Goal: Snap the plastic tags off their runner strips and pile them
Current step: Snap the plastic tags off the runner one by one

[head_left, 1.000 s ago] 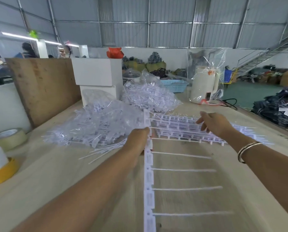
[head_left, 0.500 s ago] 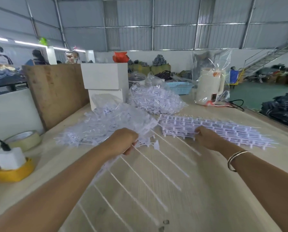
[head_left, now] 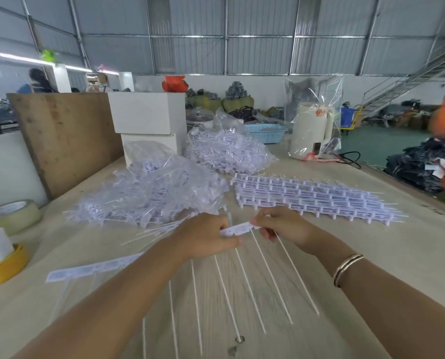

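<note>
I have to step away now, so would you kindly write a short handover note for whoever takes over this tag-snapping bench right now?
Left hand and right hand: both grip one runner strip, its thin white tails pointing toward you.
Loose pile of tags: on the table, ahead and left.
Stack of unsnapped strips: ahead and right.
Another strip piece lies flat at the left.
Done: a large pile is built.
Left: snap the held strip, then work through the stack.

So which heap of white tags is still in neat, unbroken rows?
The stack of strips right of the hands; the two bagged heaps are loose jumbles.
</note>
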